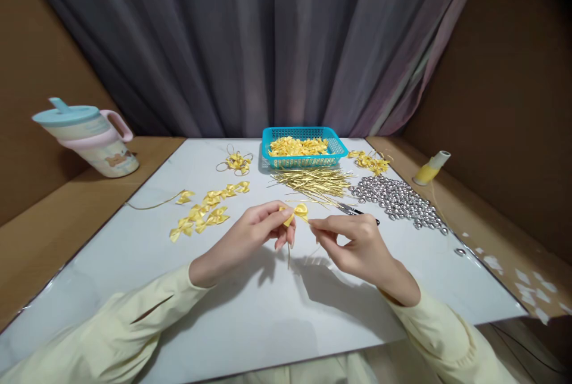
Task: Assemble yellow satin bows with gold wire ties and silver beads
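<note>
My left hand (263,222) pinches a small yellow satin ribbon bow (301,211) between thumb and forefinger, above the middle of the table. A thin gold tie (289,256) hangs below those fingers. At the bow's right side, the thumb and forefinger of my right hand (351,241) are pressed together on what looks like the bow's tail. Just beyond my right hand lies a pair of dark-handled snips (353,210). Several finished-looking yellow bows (196,217) lie in loose rows to the left of my left hand.
Behind the hands are a blue basket (304,162) of yellow bows, a heap of gold ties (313,183) and many silver beads (397,199). Bow clusters (238,162) lie at the back. A thread spool (431,168) stands right; a lidded cup (100,140) stands left.
</note>
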`<act>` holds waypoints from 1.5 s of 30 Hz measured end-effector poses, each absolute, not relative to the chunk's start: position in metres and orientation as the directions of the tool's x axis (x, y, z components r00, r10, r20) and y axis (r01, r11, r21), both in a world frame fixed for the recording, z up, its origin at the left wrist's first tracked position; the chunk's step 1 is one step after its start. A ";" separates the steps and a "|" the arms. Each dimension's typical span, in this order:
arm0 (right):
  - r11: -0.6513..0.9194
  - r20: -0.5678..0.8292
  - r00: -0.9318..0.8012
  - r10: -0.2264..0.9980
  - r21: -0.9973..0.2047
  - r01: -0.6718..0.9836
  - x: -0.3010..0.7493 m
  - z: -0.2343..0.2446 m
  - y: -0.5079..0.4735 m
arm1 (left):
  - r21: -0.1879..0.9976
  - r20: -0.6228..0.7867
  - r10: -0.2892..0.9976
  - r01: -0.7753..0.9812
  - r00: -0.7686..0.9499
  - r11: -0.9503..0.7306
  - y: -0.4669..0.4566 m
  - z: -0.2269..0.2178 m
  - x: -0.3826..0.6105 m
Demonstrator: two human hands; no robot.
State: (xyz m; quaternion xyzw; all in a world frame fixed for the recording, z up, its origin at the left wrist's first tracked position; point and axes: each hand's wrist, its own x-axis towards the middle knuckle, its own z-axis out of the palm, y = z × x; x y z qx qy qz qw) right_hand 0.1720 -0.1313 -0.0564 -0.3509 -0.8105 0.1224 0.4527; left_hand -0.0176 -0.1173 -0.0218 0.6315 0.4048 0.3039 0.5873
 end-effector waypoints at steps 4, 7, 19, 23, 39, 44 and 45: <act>0.720 0.644 -0.344 0.683 -0.516 0.465 0.171 -0.058 -0.131 | 0.989 -0.087 0.866 0.150 0.493 0.014 -0.117 -0.024 -0.018; 0.714 0.638 -0.344 0.689 -0.518 0.471 0.170 -0.059 -0.131 | 0.989 -0.082 0.865 0.151 0.495 0.007 -0.116 -0.025 -0.019; 0.519 0.450 -0.258 0.855 -0.743 0.424 0.156 -0.070 -0.125 | 0.956 0.001 0.895 0.262 0.446 -0.132 -0.108 -0.040 -0.019; 0.414 0.356 -0.220 0.908 -0.839 0.353 0.150 -0.078 -0.118 | 0.943 0.010 0.910 0.297 0.415 -0.146 -0.102 -0.049 -0.021; 0.122 0.136 -0.250 0.959 -0.990 -0.069 0.145 -0.079 -0.111 | 0.957 0.070 0.911 0.230 0.407 -0.176 -0.100 -0.050 -0.022; 0.181 0.194 -0.253 0.948 -0.981 -0.073 0.149 -0.079 -0.110 | 0.934 0.084 0.897 0.279 0.435 -0.222 -0.102 -0.041 -0.022; 0.195 0.206 -0.249 0.946 -0.978 -0.068 0.150 -0.078 -0.110 | 0.929 0.083 0.896 0.291 0.436 -0.228 -0.102 -0.039 -0.022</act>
